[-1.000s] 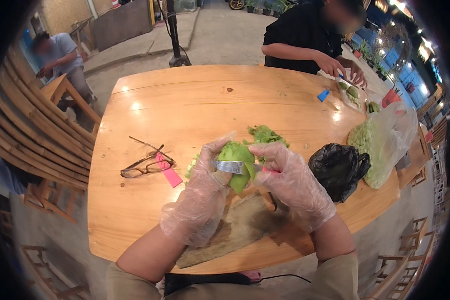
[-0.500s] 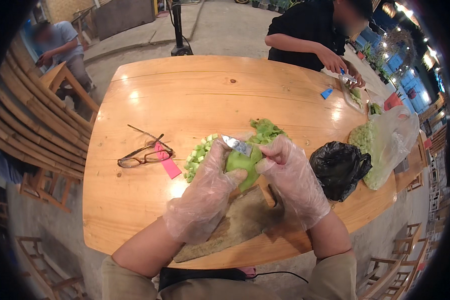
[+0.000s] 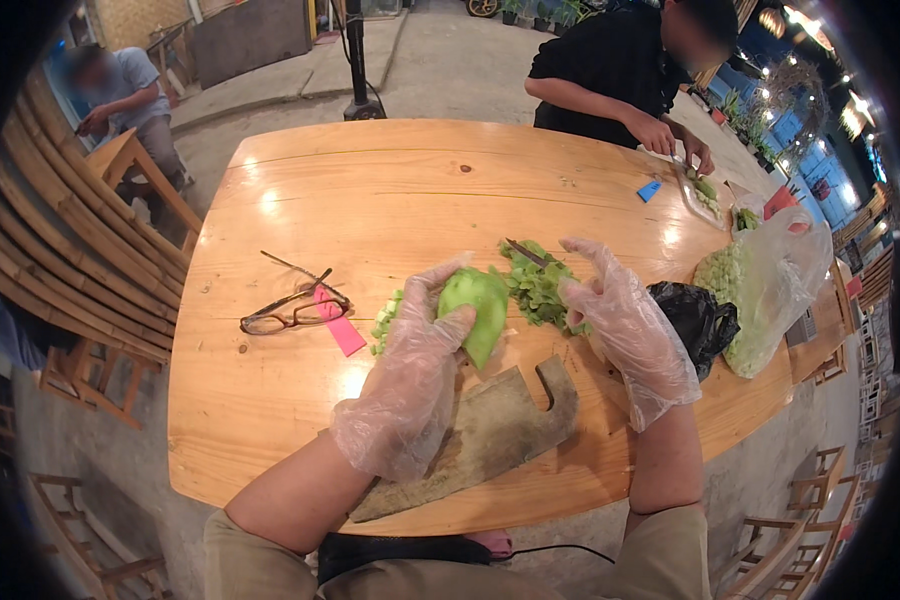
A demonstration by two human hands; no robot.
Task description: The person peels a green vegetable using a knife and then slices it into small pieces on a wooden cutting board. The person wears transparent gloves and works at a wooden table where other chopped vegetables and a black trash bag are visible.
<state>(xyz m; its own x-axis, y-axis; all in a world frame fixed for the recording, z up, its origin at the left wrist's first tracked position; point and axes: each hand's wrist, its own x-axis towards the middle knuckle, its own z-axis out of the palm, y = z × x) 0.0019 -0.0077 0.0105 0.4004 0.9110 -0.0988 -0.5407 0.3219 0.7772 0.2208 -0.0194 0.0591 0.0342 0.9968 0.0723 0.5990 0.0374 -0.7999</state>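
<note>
In my left hand [image 3: 425, 330], under a clear plastic glove, is a pale green, smooth chayote [image 3: 475, 305] that looks peeled, its narrow end pointing down. My right hand [image 3: 610, 310], gloved the same way, is just right of a heap of green peelings [image 3: 538, 295], thumb and forefinger apart. A small knife [image 3: 526, 252], its blade dark here, reaches from that hand over the peelings; its handle is hidden. Partly behind my left hand lie pale green cubes [image 3: 385, 322]. A worn wooden board [image 3: 490, 430] with a hooked notch lies below both hands.
Eyeglasses [image 3: 295, 312] rest on a pink slip [image 3: 342, 328] at left. At right are a black plastic bag [image 3: 705, 325] and a clear bag [image 3: 765, 300] of green cubes. Across the table [image 3: 370, 200], another person [image 3: 610, 75] works over a tray [image 3: 705, 195]; a blue piece [image 3: 649, 190] lies nearby.
The knife has left the chayote, and my right hand has moved right with it to the peelings. My left hand keeps the chayote, now showing more of its surface.
</note>
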